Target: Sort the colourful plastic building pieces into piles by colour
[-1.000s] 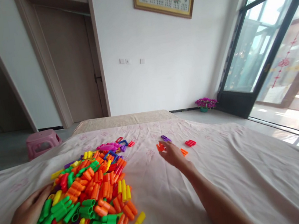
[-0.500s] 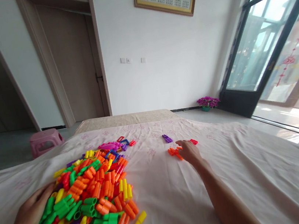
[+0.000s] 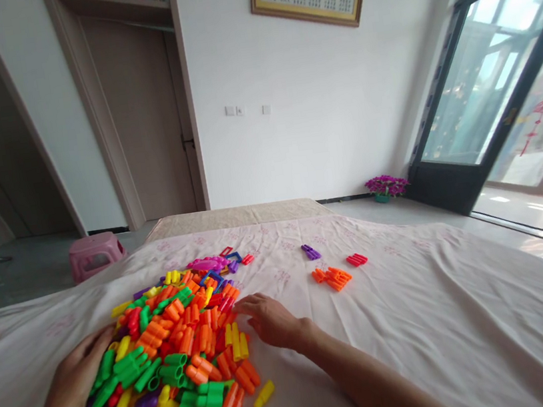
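Observation:
A heap of plastic building blocks (image 3: 191, 349) in orange, green, yellow, purple and red lies at the left. My left hand (image 3: 81, 375) rests against the heap's left side, fingers stretched along it and partly hidden. At the heap's right edge, my right hand (image 3: 270, 321) reaches in with its fingers extended beside some red blocks (image 3: 225, 303); nothing shows in its grasp. Apart from the heap, to the right, lie joined orange blocks (image 3: 336, 278), a purple block (image 3: 311, 252) and a red block (image 3: 357, 259).
A pale flowered cloth (image 3: 417, 304) with folds covers the surface. Pink pieces (image 3: 208, 264) and a blue frame (image 3: 232, 257) lie at the heap's far end. A pink stool (image 3: 97, 255) stands beyond on the left, and a pot of purple flowers (image 3: 386, 186) by the glass door.
My right hand has moved left from the orange blocks to the heap's edge, leaving them and the red block uncovered. My left hand stays at the heap. The view has shifted slightly.

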{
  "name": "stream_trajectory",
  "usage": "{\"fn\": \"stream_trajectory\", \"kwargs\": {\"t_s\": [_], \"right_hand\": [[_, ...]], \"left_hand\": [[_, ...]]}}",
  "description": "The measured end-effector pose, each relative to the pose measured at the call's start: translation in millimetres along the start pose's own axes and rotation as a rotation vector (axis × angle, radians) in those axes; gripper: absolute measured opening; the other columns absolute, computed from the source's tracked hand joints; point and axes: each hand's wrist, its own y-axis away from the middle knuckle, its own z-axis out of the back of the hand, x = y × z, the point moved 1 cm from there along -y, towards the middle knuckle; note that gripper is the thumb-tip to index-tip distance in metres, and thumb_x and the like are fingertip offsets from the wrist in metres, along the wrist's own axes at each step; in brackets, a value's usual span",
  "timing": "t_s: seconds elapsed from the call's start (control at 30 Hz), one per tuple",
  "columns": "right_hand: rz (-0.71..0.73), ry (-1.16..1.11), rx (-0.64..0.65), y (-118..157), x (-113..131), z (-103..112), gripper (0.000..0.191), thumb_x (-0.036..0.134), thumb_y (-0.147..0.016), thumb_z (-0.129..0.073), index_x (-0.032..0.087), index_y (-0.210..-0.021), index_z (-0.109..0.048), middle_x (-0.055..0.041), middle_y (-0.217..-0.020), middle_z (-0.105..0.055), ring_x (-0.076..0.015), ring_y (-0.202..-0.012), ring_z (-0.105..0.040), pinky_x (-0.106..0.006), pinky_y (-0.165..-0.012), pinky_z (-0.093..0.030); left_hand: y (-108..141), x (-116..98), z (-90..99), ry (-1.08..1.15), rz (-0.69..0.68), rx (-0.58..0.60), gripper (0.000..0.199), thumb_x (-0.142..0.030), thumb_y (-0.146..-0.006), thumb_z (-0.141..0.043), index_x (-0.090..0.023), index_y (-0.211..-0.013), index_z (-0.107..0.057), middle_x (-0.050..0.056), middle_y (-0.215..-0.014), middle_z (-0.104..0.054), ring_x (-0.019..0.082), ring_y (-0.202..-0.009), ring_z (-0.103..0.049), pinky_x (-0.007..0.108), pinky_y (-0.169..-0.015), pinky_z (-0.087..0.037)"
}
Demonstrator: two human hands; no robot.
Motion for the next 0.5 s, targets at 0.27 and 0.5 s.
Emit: {"fn": "stream_trajectory", "kwargs": {"t_s": [0.27,0.5], "right_hand": [[-0.080,0.087,-0.045,-27,-7,-20,0.017,0.021,-0.084,-0.063,0.021,-0.100,-0.071,-0.0054,-0.104,-0.070,-0.0185,-0.098,-0.062,-0.027,-0.088,-0.046],[-0.258,-0.119,-0.124,-6,-15,5,0.024,0.021,-0.090,-0.055,0.021,-0.107,-0.071,-0.0029,-0.100,-0.075,-0.0163,-0.087,-0.067,-0.024,-0.077,-0.047]], "left_hand": [[-1,5,0.2,0.125,0.160,0.060,0.056,-0.051,-0.072,-0.068,-0.017,-0.116,-0.073,0.009,-0.118,-0.075,0.033,-0.116,-0.065,0.040,-0.102,-0.047],[5,-7,0.7,0.110,0.150,0.040,0.054,-0.051,-0.071,-0.067,-0.016,-0.111,-0.075,0.006,-0.108,-0.078,0.033,-0.109,-0.068,0.037,-0.096,-0.052]]}}
